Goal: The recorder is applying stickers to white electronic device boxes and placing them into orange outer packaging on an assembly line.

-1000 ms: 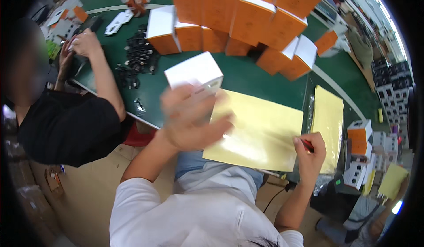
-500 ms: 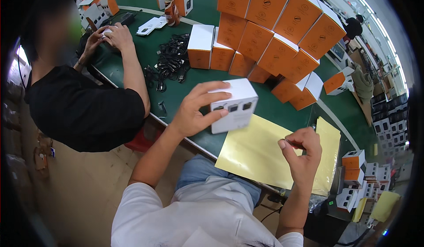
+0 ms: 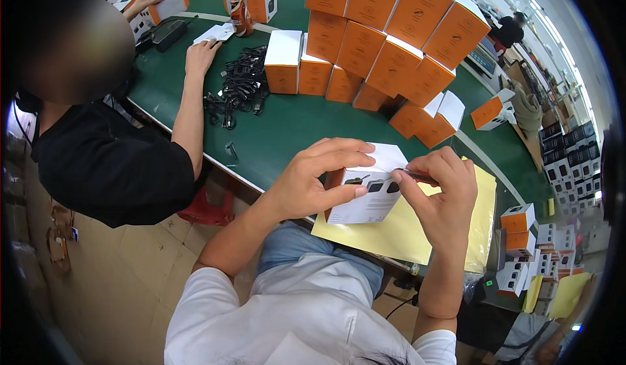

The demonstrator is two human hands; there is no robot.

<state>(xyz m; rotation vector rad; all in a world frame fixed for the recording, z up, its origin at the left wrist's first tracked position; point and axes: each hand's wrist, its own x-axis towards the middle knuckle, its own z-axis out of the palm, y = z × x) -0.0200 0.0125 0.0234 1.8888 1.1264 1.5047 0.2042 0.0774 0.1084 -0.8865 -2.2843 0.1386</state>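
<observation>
A small white and orange cardboard box (image 3: 368,207) with printed pictures of small black devices stands over the yellow sheet (image 3: 407,242) in front of me. My left hand (image 3: 303,183) is closed on its left side, fingers over the top and thumb on the printed face. At the box's upper right edge, my right hand (image 3: 448,198) pinches a slim dark tool (image 3: 419,176), its tip touching or nearly touching the box. Whether the tool is a blade or tweezers I cannot make out.
Stacked orange and white boxes (image 3: 368,52) rise behind the work spot. Black cables (image 3: 244,81) lie in a heap to the left, near a bottle (image 3: 240,14). A co-worker in a black shirt (image 3: 117,163) sits at left, one hand by white papers (image 3: 214,33). More boxes (image 3: 520,218) stand at right.
My left hand has brought the box down and right, nearer my body. My right hand has moved up to its edge with the tool. The co-worker's hands have separated, one reaching to a box.
</observation>
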